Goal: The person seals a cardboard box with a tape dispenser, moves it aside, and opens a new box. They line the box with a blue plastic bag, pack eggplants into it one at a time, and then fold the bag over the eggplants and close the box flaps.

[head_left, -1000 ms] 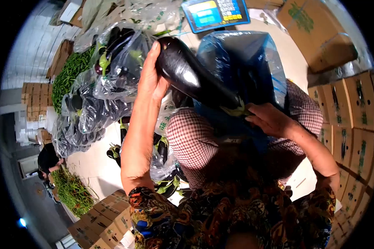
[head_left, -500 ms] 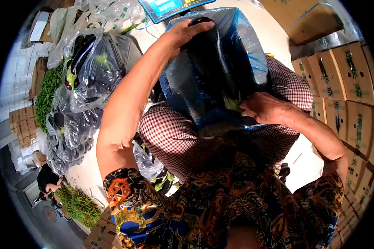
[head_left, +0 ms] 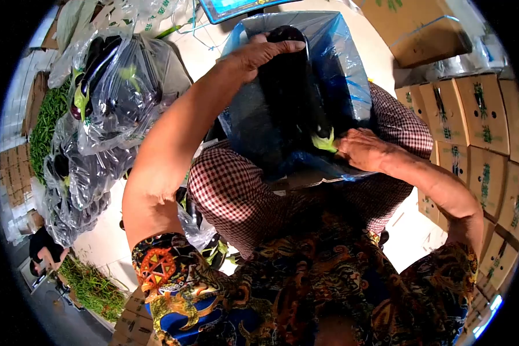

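A long dark eggplant [head_left: 291, 86] lies along the opening of a container lined with a blue plastic bag [head_left: 354, 75], between my knees. My left hand [head_left: 256, 56] grips its rounded far end, thumb across the top. At the near end, my right hand [head_left: 363, 149] has its fingers closed on the stem beside the green cap [head_left: 324, 140]. What lies deeper in the bag is dark and hard to make out.
Clear bags of eggplants [head_left: 118, 86] stand at the left beside green peppers [head_left: 49, 124]. Stacked cardboard boxes [head_left: 484, 109] line the right. A blue-edged screen [head_left: 236, 7] is beyond the bag. Another person [head_left: 45, 248] is at far left.
The eggplant has shifted slightly right and its green cap has come into brighter light. Both hands keep their hold at its ends. The view has turned slightly.
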Demonstrator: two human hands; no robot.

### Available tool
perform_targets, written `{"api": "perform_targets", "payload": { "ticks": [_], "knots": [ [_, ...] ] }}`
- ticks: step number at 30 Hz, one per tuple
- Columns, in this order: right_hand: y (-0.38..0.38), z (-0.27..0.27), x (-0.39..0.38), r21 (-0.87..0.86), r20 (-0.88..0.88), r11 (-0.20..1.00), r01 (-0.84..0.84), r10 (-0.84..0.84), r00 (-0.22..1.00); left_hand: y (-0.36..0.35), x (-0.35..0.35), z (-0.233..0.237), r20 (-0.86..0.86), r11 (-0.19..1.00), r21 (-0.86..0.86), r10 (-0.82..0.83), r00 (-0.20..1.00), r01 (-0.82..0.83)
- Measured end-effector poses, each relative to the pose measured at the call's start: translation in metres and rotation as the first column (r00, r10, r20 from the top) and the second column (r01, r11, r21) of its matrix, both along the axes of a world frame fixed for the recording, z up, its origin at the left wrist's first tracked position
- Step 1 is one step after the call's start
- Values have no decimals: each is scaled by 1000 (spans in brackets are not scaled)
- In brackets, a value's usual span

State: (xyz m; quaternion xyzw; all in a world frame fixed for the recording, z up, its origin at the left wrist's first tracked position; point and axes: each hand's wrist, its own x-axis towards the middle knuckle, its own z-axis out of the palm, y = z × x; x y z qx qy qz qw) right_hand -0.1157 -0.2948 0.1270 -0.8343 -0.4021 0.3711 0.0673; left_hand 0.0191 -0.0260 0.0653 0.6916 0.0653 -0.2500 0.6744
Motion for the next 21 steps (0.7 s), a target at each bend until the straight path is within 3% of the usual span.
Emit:
{"api": "perform_targets", "payload": {
  "ticks": [1, 4, 5, 6, 8, 10, 11, 12, 14, 15, 16, 18, 20, 21],
  "knots": [
    [-5, 14, -2, 0, 44, 1000, -5, 5, 999, 2, -9, 18, 13, 999, -18, 31, 999, -31],
    [-25, 58, 0, 54, 100, 998, 38, -43, 994, 26, -24, 59, 78, 961, -259, -75, 994, 93],
    [-34, 71, 7, 115, -33, 970, 216, -213, 976, 37, -31, 68, 83, 940, -323, -85, 993, 108],
    [-39, 86, 13, 151, -174, 908, 392, -366, 914, 46, -38, 79, 100, 941, -331, -31, 994, 63],
    [-41, 124, 16, 310, -97, 726, 614, -618, 780, 67, -46, 85, 79, 964, -266, 19, 997, 3],
    [-49, 146, 29, 494, -123, 512, 703, -759, 639, 75, -48, 91, 210, 926, -320, -135, 968, 199],
    [-52, 152, 37, 538, -127, 481, 693, -766, 630, 75, -60, 104, 51, 986, -99, -133, 990, 137],
    [-54, 158, 46, 581, -131, 451, 678, -770, 624, 73, -59, 114, 3, 957, -65, -283, 959, 282],
    [-48, 171, 64, 580, -188, 361, 731, -813, 551, 60, -70, 123, 15, 873, 54, -486, 874, 485],
    [-44, 172, 71, 613, -247, 325, 720, -787, 565, 46, -78, 140, 64, 749, 316, -628, 775, 582],
    [-36, 166, 78, 654, -259, 298, 696, -776, 575, 37, -88, 143, 51, 694, 363, -681, 730, 622],
    [-8, 168, 86, 532, -554, 87, 842, -716, 424, 16, -110, 127, 77, 659, 234, -746, 662, 715],
    [-9, 108, 111, 596, -529, 182, 782, -644, 553, -2, -134, 130, 4, 687, 210, -712, 702, 696],
    [2, 90, 109, 556, -546, 175, 813, -661, 515, -8, -142, 129, -38, 701, 200, -693, 720, 685]
  ]
}}
